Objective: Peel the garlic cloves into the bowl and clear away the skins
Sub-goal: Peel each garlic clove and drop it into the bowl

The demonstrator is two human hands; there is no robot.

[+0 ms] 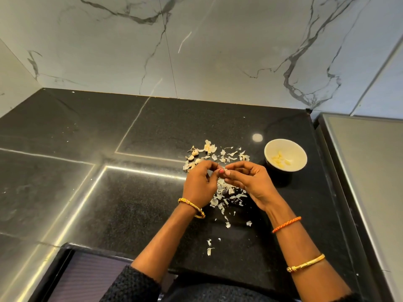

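My left hand (199, 182) and my right hand (250, 182) meet above the black counter (152, 203), fingertips pinching one small garlic clove (226, 172) between them; most of the clove is hidden by the fingers. Loose papery garlic skins (226, 192) lie scattered under and in front of the hands. More skins and a few unpeeled cloves (194, 154) lie just beyond the hands. A white bowl (293, 149) stands to the right of the hands, holding several peeled cloves (280, 160).
A marble-patterned wall (196, 51) backs the counter. A grey raised surface (370, 171) borders the counter on the right. The counter's front edge (98, 249) steps inward at the lower left, near my dark sleeve (135, 284).
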